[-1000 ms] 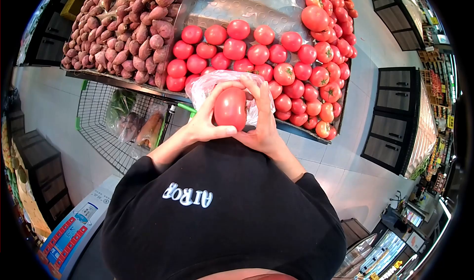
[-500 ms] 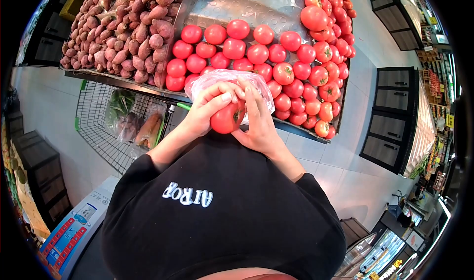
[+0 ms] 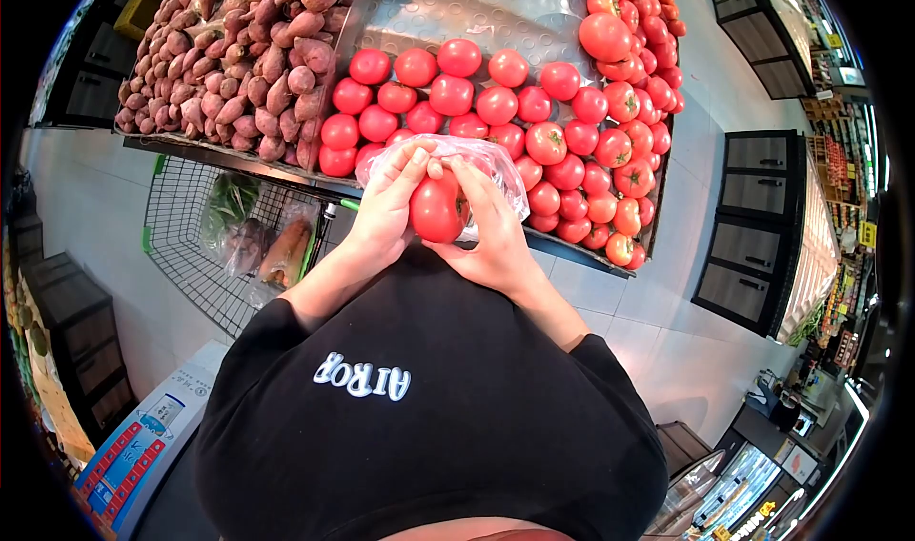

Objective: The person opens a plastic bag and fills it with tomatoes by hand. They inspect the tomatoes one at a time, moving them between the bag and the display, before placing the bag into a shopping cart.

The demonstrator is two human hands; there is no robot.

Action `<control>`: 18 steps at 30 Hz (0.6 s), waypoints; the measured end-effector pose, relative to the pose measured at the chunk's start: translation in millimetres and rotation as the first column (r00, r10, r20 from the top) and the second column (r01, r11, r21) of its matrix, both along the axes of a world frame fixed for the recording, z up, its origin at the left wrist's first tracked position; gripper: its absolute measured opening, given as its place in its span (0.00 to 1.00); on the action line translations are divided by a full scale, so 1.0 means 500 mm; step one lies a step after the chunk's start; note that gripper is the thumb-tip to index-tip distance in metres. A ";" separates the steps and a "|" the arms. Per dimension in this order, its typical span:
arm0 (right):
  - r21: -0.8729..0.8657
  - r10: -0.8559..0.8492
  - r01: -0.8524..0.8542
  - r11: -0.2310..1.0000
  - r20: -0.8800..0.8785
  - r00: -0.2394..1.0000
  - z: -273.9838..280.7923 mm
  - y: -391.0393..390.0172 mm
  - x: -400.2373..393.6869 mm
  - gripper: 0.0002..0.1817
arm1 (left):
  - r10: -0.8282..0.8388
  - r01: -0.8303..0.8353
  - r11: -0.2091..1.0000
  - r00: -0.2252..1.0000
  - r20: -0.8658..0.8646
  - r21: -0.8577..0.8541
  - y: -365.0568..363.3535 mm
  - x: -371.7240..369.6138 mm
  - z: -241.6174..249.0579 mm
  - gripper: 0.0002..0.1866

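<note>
In front of my chest a red tomato (image 3: 437,211) rests between my two hands. My left hand (image 3: 385,204) is closed around its left side, with the fingertips over the top. My right hand (image 3: 493,228) grips the right side, its thumb beneath and its fingers at the top. A clear pinkish plastic bag (image 3: 504,174) bulges out behind the hands, against the display; which fingers bear it is hidden. Just beyond, rows of red tomatoes (image 3: 451,95) lie on the display stand.
Sweet potatoes (image 3: 229,110) are heaped at the left of the stand. A wire shopping cart (image 3: 181,251) below them holds bagged vegetables (image 3: 286,252). Dark cabinets (image 3: 753,226) stand across the tiled aisle at right. A blue and white box (image 3: 143,446) is at lower left.
The tomato has turned a little between my hands and risen slightly. The fingers of both hands have shifted on it, and the left fingers now point more upward.
</note>
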State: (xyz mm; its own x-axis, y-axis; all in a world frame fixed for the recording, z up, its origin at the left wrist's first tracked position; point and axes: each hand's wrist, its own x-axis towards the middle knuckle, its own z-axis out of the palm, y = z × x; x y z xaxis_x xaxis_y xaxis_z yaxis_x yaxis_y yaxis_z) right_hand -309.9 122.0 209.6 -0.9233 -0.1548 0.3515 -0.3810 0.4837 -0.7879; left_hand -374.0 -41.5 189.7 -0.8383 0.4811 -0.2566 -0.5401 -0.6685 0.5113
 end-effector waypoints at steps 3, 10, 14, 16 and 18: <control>-0.259 -0.009 0.060 0.964 0.193 0.981 -0.012 0.001 0.003 0.49 | 0.100 -0.099 0.990 0.995 0.003 -0.100 0.005 -0.004 0.010 0.12; -0.886 0.307 0.254 0.389 0.384 0.871 -0.045 0.037 0.012 0.44 | 0.112 -0.036 0.971 0.941 -0.320 0.235 -0.080 -0.071 -0.129 0.09; -0.881 0.328 0.205 0.427 0.362 0.872 -0.013 0.026 0.005 0.47 | 0.191 -0.238 0.970 0.864 -0.465 -0.044 -0.024 -0.059 -0.014 0.20; -0.898 0.355 0.210 0.388 0.356 0.864 -0.013 0.025 0.005 0.48 | 0.065 -0.302 0.869 0.855 -0.514 -0.392 -0.024 -0.045 0.032 0.34; -0.916 0.396 0.222 0.334 0.350 0.849 -0.016 0.024 0.005 0.49 | -0.059 -0.165 0.919 0.840 -0.539 -0.357 -0.025 -0.044 0.029 0.35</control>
